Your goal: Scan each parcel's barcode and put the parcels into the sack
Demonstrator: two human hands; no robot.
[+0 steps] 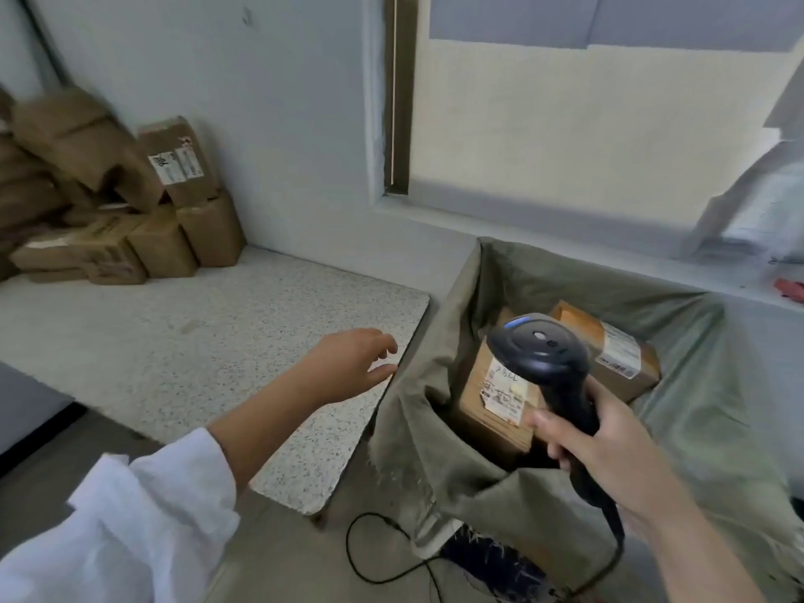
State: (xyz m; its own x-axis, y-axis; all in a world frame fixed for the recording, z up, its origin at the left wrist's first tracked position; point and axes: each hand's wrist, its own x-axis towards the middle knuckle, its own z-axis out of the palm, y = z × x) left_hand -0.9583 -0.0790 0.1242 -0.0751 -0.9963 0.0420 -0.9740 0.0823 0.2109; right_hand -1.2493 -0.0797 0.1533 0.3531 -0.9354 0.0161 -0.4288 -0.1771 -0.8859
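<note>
My right hand grips the handle of a black barcode scanner, held over the open green sack. Inside the sack lie two brown parcels: one with a white label facing up, and another further right. My left hand hovers empty with relaxed fingers over the speckled table's right edge, just left of the sack's rim. A pile of brown parcels is stacked at the table's far left against the wall.
The speckled table runs from the parcel pile to the sack. The scanner's black cable loops on the floor below. A window ledge runs behind the sack, with a red item at its right end.
</note>
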